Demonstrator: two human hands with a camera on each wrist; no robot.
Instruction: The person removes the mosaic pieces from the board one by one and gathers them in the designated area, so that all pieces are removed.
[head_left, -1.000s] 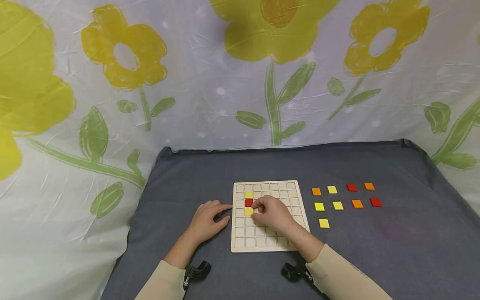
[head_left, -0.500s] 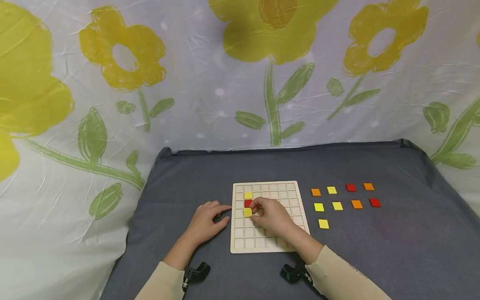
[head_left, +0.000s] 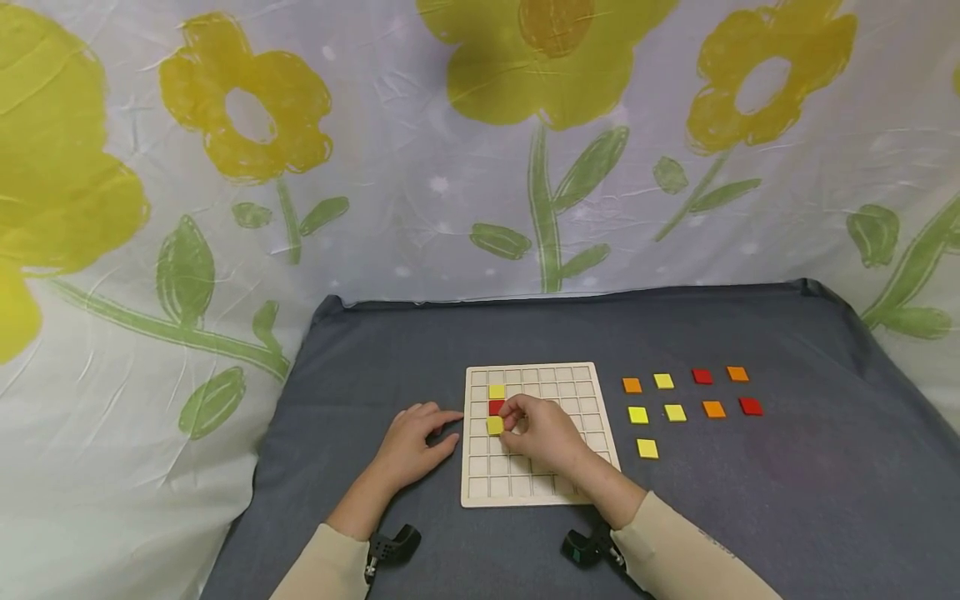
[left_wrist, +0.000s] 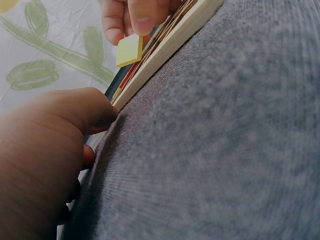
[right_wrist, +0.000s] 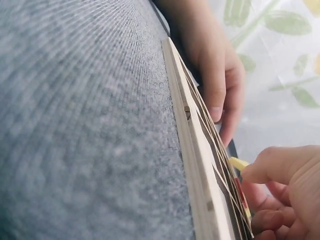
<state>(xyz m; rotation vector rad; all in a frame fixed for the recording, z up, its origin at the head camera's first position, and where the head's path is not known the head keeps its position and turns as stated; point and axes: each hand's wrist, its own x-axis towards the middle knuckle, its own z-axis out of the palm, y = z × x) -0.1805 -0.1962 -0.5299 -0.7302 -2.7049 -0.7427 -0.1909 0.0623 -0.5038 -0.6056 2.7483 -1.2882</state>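
A wooden grid board (head_left: 480, 492) lies on the dark cloth. My right hand (head_left: 546, 433) is over its left part, thumb and fingertips pinching a yellow square tile (head_left: 494, 426). In the left wrist view this yellow tile (left_wrist: 129, 50) is tilted and raised above the board's surface. Just behind it a red tile (head_left: 496, 407) sits in the grid, with another yellow tile (head_left: 497, 391) beyond that. My left hand (head_left: 412, 440) rests on the cloth left of the board, its fingers loosely extended. Its index fingertip reaches the board's left edge.
To the right of the board, loose tiles lie in rows on the cloth: several yellow ones (head_left: 648, 448), several orange ones (head_left: 632, 385) and two red ones (head_left: 750, 406). A white curtain with yellow flowers (head_left: 555, 208) hangs behind the table. Each wrist carries a black camera mount (head_left: 397, 543).
The pinched yellow tile has shifted slightly left relative to the red tile and looks more lifted than a second ago. Both hands have otherwise hardly moved.
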